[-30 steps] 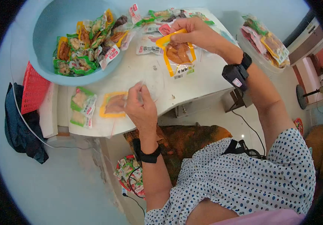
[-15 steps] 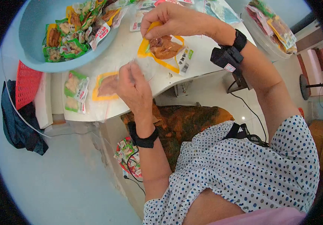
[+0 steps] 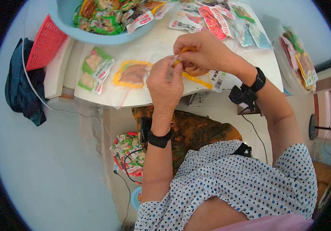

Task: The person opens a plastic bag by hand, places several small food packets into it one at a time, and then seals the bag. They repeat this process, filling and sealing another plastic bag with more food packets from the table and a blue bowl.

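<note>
My right hand [image 3: 207, 52] pinches the upper edge of a yellow-bordered snack packet [image 3: 196, 70], which has brown meat inside and a barcode at its lower corner. Close against it, my left hand [image 3: 165, 82] is closed, thumb and forefinger pinching what looks like the edge of a clear plastic bag [image 3: 124, 97]. The fingertips of both hands meet at the packet's left side, so the exact grip is partly hidden. Left of my left hand, another yellow-bordered packet [image 3: 133, 74] lies flat, seemingly inside the clear bag. Farther left is a green-and-white packet [image 3: 95, 71].
A blue basin [image 3: 96, 38] heaped with packets stands at the back left, beside a red basket [image 3: 46, 42]. More packets [image 3: 215, 22] lie along the table's back. A clear tub [image 3: 294, 61] of packets is at right. Below the table is a red-rimmed container of packets [image 3: 129, 150].
My hands have come together: the right hand's packet now meets my left fingertips, where before there was a gap. The whole view has shifted, showing more of the table's right side.
</note>
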A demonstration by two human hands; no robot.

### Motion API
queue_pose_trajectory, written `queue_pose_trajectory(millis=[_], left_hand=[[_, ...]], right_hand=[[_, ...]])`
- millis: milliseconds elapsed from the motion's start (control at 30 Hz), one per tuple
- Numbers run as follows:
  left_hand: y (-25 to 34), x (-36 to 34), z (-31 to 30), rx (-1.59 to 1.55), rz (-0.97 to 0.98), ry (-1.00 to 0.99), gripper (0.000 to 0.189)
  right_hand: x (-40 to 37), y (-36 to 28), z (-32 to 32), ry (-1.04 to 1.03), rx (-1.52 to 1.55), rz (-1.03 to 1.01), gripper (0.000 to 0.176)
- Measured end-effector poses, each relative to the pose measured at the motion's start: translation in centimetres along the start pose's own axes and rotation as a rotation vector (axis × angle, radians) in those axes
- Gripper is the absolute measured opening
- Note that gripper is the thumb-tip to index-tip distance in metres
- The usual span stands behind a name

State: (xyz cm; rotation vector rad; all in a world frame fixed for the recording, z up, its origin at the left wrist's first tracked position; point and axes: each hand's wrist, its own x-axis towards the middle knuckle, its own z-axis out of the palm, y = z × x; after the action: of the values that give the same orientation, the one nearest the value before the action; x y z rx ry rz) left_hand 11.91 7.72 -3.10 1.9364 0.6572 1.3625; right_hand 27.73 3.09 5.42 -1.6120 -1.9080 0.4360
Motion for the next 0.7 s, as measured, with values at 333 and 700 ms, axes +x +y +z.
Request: queue_pose_trajectory(millis=[333, 700], left_hand=[[0.1, -0.1, -0.3, 0.046, 0.047, 0.024, 0.012], [2.3, -0.8, -0.6, 0.475, 0.240, 0.149, 0.017]], right_hand=[[-4.1, -0.4, -2.7, -0.147, -0.184, 0.283, 0.028], [-9.8, 2.9, -2.3, 0.374, 0.757, 0.403, 0.012]])
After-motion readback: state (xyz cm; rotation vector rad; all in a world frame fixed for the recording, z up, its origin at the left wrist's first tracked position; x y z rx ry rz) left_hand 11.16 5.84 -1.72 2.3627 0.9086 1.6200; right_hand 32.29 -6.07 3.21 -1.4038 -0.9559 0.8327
